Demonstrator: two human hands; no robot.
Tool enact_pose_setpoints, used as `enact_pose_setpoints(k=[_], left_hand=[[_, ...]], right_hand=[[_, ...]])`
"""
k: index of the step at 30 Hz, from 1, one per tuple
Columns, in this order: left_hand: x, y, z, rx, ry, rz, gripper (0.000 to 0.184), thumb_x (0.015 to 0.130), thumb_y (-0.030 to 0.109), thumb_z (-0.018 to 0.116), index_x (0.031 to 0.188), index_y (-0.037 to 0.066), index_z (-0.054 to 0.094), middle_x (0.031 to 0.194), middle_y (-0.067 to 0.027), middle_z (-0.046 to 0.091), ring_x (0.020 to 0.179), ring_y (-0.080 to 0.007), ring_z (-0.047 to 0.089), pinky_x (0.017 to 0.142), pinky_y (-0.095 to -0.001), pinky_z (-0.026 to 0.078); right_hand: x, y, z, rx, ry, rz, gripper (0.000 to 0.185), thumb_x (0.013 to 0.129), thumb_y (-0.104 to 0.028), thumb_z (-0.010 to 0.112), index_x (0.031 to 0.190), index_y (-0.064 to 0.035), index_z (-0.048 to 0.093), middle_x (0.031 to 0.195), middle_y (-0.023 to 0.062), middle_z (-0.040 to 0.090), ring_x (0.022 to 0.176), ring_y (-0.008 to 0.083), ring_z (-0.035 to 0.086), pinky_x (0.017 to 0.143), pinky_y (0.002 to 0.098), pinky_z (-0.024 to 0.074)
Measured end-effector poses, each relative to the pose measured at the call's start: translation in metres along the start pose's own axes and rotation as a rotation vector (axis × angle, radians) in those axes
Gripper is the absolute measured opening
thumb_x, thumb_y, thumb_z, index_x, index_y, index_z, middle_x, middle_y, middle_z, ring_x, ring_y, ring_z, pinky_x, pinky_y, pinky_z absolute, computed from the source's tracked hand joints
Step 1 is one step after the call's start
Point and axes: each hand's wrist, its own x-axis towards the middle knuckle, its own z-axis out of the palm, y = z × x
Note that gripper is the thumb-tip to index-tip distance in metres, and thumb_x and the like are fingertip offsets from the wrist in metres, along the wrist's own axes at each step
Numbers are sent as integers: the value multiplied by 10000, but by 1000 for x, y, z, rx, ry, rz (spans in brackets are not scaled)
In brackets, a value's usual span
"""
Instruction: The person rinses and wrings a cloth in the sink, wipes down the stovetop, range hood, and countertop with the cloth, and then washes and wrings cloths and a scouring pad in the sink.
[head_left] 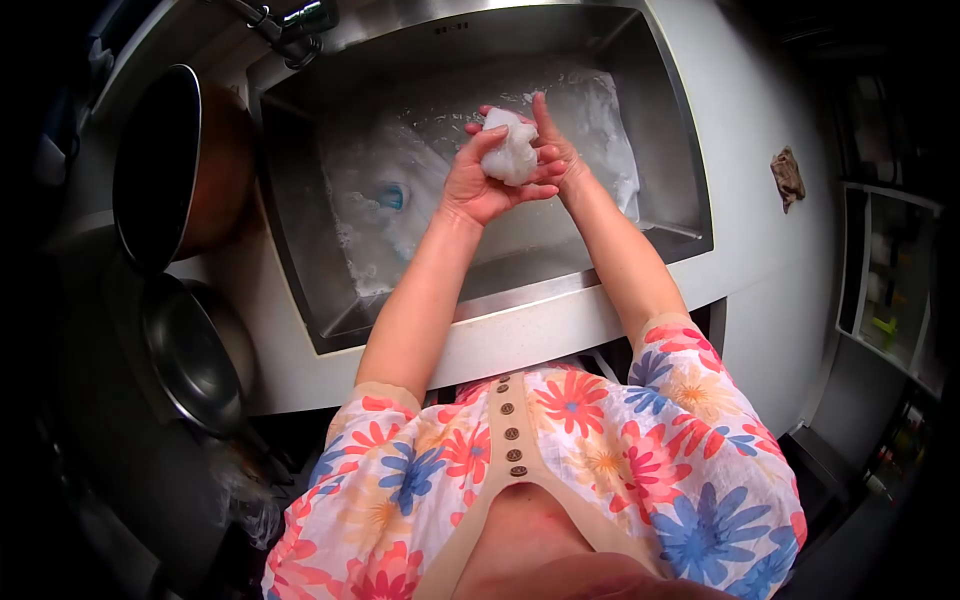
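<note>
A bunched white cloth [512, 155], wet and lumpy, is held between my two hands above the water in the steel sink. My left hand [477, 185] grips it from the near left, thumb over the top and fingers reaching underneath to the right. My right hand [558, 152] is at its far right side, thumb stretched up; its fingers pass behind the cloth and are partly hidden. More white fabric [607, 135] lies in the water to the right. To the left is a submerged white piece [385, 165] with a blue patch [393, 195].
The sink's steel rim [525, 302] runs below my forearms. A faucet [295, 35] stands at the back left corner. A large brown pot [215, 165] and a dark pan [190, 350] are on the left. A crumpled brown rag [788, 180] lies on the right counter.
</note>
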Motion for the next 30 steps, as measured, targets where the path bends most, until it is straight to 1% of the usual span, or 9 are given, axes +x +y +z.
enact_pose_setpoints(k=[2, 5, 6, 9, 15, 19, 22, 28, 30], left_hand=[[-3, -3, 12, -88, 10, 62, 420, 785, 291, 614, 1104, 63, 467, 893, -138, 570, 740, -235, 586, 569, -298, 502], [-1, -8, 3, -72, -148, 67, 362, 809, 239, 592, 1094, 53, 467, 876, -128, 564, 698, -204, 566, 503, -258, 450], [1, -9, 1, -14, -107, 51, 312, 808, 223, 590, 1046, 58, 475, 840, -114, 552, 645, -183, 531, 480, -249, 418], [4, -4, 0, 162, 13, 5, 166, 805, 178, 582, 901, 72, 499, 731, -71, 515, 485, -118, 427, 408, -223, 324], [25, -14, -34, 749, 439, -102, 77, 757, 138, 557, 699, 92, 536, 505, 12, 402, 392, -94, 361, 355, -251, 228], [38, -31, -58, 1578, 527, 307, 156, 732, 164, 552, 617, 96, 471, 475, 5, 392, 340, -98, 317, 332, -267, 200], [26, -26, -24, 1193, 601, -39, 197, 779, 234, 558, 671, 88, 482, 498, -3, 423, 346, -91, 324, 339, -254, 223], [3, -20, 19, 43, -278, -179, 214, 886, 308, 468, 851, 97, 451, 579, 7, 403, 363, -65, 292, 375, -230, 238], [3, -27, 30, -55, -422, -99, 219, 890, 320, 452, 860, 104, 446, 588, 10, 395, 361, -68, 285, 373, -229, 228]], right_hand=[[-11, -7, 41, -42, -88, -115, 409, 798, -390, 630, 986, -31, 571, 872, 85, 596, 775, 220, 597, 711, 377, 518], [-1, -26, 54, -366, -133, -260, 394, 802, -413, 619, 836, -24, 570, 754, 77, 587, 659, 215, 588, 629, 357, 519], [0, -32, 56, -500, -25, -203, 408, 811, -435, 602, 678, -56, 525, 662, 52, 522, 626, 167, 509, 594, 314, 452], [8, -31, 62, -866, 260, -190, 399, 804, -430, 614, 693, -54, 540, 611, 26, 505, 573, 145, 486, 553, 284, 406], [61, 13, -29, -1193, 585, -338, 430, 853, -366, 538, 600, -19, 565, 540, 69, 539, 490, 169, 495, 503, 326, 399], [54, 34, -38, -1453, 793, -491, 406, 864, -331, 521, 596, -29, 562, 510, 53, 515, 464, 164, 487, 484, 324, 400], [39, 11, -21, -1110, 602, -262, 312, 850, -334, 549, 743, -50, 622, 695, 87, 615, 576, 232, 578, 565, 351, 450], [-26, -41, 48, -100, 25, -214, 331, 856, -403, 541, 760, -90, 591, 816, 57, 567, 768, 232, 554, 679, 357, 480], [-26, -43, 49, -159, -320, -333, 356, 868, -404, 519, 716, -86, 567, 777, 51, 553, 740, 217, 544, 665, 343, 474]])
